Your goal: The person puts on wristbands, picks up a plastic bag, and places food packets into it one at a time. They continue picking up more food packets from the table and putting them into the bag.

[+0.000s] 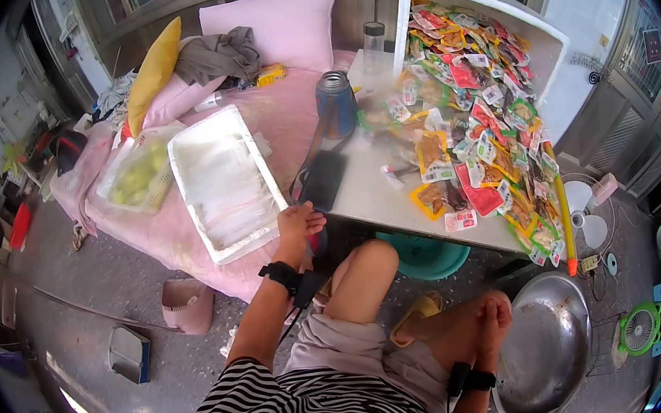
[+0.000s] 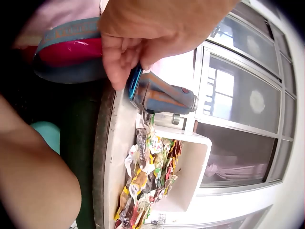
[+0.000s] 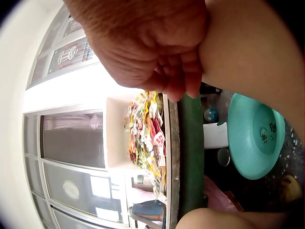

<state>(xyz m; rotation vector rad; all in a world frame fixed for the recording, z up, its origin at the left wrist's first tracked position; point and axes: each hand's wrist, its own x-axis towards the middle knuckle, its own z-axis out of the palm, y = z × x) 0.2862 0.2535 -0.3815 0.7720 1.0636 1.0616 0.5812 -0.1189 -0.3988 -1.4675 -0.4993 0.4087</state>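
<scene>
My left hand [image 1: 300, 225] is at the table's near left edge, its fingers and thumb pinching the near end of a dark smartphone [image 1: 326, 181]. In the left wrist view the phone's blue edge [image 2: 135, 83] shows between thumb and fingertips. Just behind it stands an uncapped blue thermos flask [image 1: 337, 108], whose wide strap [image 2: 69, 31] hangs past the table edge. Loosely curled, my right hand [image 1: 492, 325] rests on my right knee and holds nothing. Many small snack packets [image 1: 497, 163] spill across the table from a tilted white foam box [image 1: 545, 29].
Left of the table, a bed with a pink cover [image 1: 150, 235] bears a white foam tray [image 1: 218, 183] and a basket of green fruit [image 1: 136, 180]. A clear bottle [image 1: 374, 42] stands behind the flask. Below are a green basin [image 1: 426, 259] and a large metal basin [image 1: 547, 353].
</scene>
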